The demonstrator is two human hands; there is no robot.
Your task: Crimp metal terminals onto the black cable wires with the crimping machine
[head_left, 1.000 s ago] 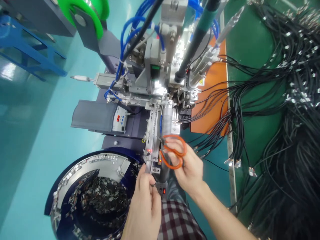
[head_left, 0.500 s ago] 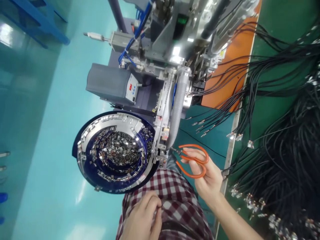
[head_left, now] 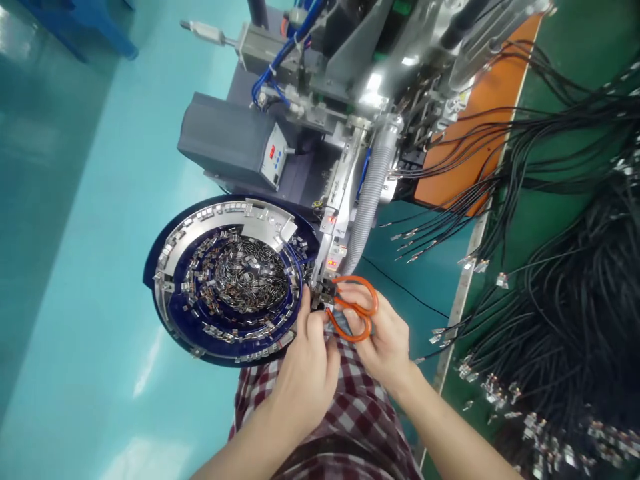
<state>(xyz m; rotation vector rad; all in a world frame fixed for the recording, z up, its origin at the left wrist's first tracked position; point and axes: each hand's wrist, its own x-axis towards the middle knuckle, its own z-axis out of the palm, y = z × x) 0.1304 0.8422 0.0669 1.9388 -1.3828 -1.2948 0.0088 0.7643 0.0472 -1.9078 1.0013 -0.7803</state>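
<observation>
My right hand (head_left: 383, 337) is closed around the orange handles of a pair of scissors (head_left: 367, 293). Their tips reach the near end of a metal feed track (head_left: 345, 175); the blades are mostly lost against the metal there. My left hand (head_left: 311, 360) lies at the right rim of a round blue feeder bowl (head_left: 179, 327). Its index finger stretches up to the track's end, the other fingers are bent, and the thumb stands apart; no held thing shows in it. Many small metal terminals (head_left: 250, 273) fill the bowl's middle and line its spiral ledges.
Beyond the bowl stands a grey control box (head_left: 225, 143) with a red display. A grey corrugated hose (head_left: 373, 190) runs along the track to the machine (head_left: 360, 53). Black cables (head_left: 580, 287) with metal ends lie on the green surface at right, others across an orange plate (head_left: 460, 167).
My left hand has risen from my lap to the bowl's rim and track end. My right hand has brought the scissors left to the track. The camera view has shifted slightly.
</observation>
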